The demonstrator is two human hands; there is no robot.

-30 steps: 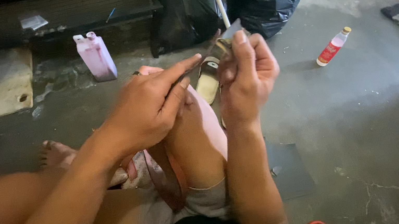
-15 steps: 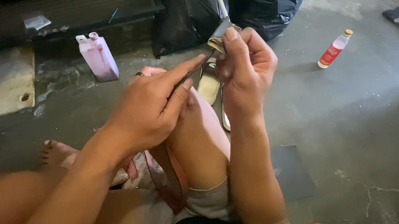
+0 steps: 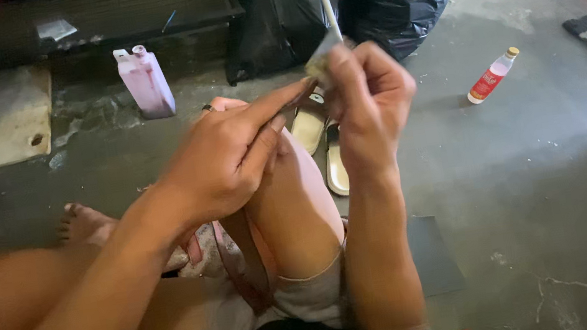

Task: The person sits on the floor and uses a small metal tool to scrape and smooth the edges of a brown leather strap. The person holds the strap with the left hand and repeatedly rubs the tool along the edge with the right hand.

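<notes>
Seen from above, a seated person's two hands meet over a raised bare knee. The right hand (image 3: 369, 103) is curled closed, pinching a small, flat, greyish piece (image 3: 319, 62) at its fingertips; the piece's long axis tilts toward 1 o'clock, and its material is too blurred to tell. The left hand (image 3: 230, 155), fingers extended, touches it from 8 o'clock. On the rough grey concrete floor (image 3: 543, 174), a pink plastic bottle (image 3: 145, 82) stands at 11 o'clock and a small red-labelled bottle (image 3: 491, 76) lies at 2 o'clock.
</notes>
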